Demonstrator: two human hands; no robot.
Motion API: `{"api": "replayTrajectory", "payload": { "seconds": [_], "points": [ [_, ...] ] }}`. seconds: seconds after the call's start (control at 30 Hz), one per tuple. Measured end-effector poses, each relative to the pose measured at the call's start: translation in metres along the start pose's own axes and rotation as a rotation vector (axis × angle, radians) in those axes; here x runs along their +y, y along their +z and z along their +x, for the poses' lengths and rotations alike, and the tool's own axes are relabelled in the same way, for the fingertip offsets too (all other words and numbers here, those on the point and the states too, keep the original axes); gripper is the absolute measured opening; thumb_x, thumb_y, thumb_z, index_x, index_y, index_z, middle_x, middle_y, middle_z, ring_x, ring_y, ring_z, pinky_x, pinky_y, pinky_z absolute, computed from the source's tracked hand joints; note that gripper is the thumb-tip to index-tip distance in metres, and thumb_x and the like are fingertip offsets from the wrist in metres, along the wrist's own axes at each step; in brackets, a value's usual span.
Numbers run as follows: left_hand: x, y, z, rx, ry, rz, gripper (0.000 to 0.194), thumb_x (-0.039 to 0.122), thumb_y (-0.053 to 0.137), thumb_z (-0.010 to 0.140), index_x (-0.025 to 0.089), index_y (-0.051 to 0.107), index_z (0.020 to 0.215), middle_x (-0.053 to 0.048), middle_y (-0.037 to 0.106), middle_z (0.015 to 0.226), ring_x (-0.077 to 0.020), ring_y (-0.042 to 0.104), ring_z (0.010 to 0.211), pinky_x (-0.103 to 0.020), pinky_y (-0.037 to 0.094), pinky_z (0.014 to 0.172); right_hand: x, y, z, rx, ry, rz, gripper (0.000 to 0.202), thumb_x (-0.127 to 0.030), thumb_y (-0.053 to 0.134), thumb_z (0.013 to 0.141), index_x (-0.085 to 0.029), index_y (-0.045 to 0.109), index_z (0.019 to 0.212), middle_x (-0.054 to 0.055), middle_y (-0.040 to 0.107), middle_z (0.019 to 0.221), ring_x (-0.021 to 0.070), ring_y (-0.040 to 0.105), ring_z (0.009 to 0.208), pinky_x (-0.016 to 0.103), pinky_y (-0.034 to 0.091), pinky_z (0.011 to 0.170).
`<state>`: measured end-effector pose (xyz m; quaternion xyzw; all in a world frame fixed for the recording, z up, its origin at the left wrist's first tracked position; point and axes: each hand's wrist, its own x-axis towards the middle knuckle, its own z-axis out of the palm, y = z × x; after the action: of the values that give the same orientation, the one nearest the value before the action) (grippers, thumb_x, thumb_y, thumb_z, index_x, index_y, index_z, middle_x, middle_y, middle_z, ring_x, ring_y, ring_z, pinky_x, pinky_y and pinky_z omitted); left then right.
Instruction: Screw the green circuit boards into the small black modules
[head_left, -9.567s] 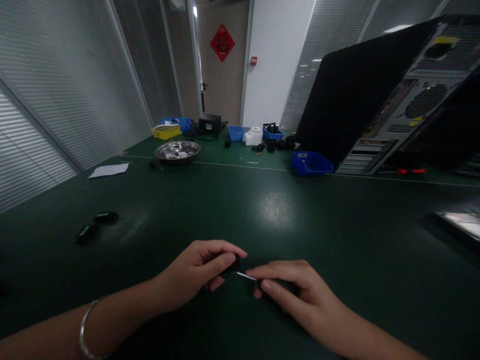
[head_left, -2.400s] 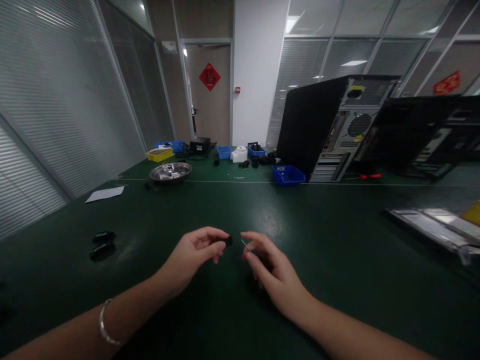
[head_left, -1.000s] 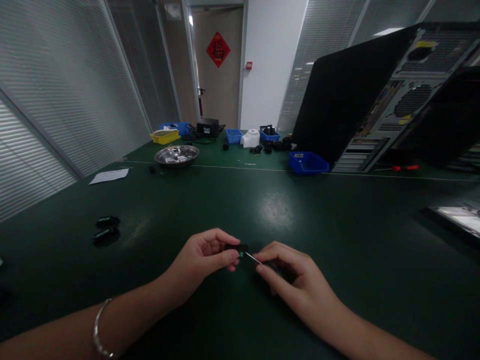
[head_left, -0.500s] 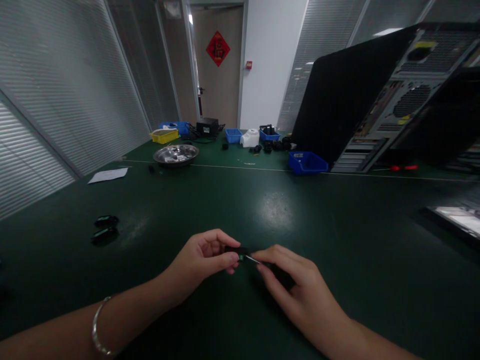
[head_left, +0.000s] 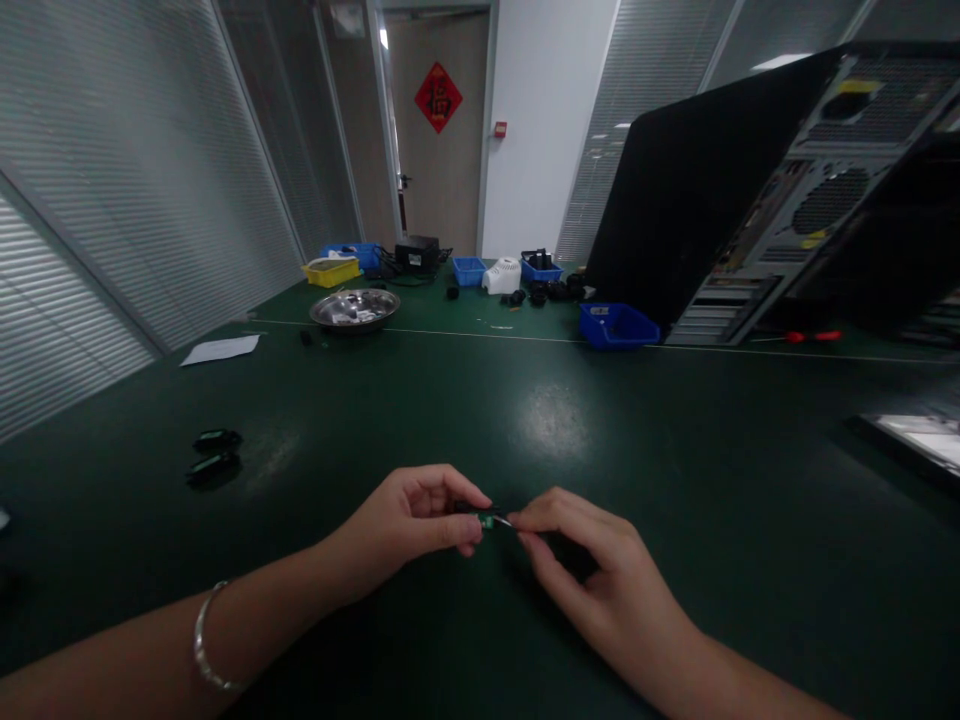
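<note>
Near the front middle of the green table (head_left: 420, 400), my left hand (head_left: 420, 515) pinches a small black part with a green circuit board (head_left: 487, 522) showing at its edge. Between the fingertips of my right hand (head_left: 592, 560) is a thin metal tool (head_left: 504, 521), its tip at the right end of the green board. The fingers hide most of the black part and the rest of the tool. Two similar black and green parts (head_left: 214, 466) lie on the table to the left.
A metal bowl (head_left: 355, 308), white paper (head_left: 220, 350) and yellow bin (head_left: 331, 271) stand back left. Further right are a blue bin (head_left: 618, 327) and a big black computer case (head_left: 675, 200). A flat bright-topped object (head_left: 919, 440) lies at the right edge.
The left hand has shifted slightly right and turned a little, with more of the green board showing. The tool lies at a flatter angle. The whole view has moved slightly.
</note>
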<state>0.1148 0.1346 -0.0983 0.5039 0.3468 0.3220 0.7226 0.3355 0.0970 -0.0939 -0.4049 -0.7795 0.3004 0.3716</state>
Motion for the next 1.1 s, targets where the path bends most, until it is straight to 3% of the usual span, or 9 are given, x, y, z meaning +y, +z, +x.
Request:
{"api": "replayTrajectory", "payload": {
  "seconds": [1.1],
  "points": [
    [0.0030, -0.0032, 0.0000, -0.001, -0.070, -0.108, 0.022, 0.024, 0.086, 0.067, 0.013, 0.076, 0.083, -0.004, 0.073, 0.070, -0.0136, 0.066, 0.066, -0.023, 0.050, 0.060, -0.0030, -0.0006, 0.0023, -0.021, -0.033, 0.140, 0.016, -0.011, 0.055, 0.091, -0.018, 0.069, 0.092, 0.007, 0.069, 0.084, 0.0193, 0.066, 0.077, 0.031, 0.051, 0.068]
  ]
}}
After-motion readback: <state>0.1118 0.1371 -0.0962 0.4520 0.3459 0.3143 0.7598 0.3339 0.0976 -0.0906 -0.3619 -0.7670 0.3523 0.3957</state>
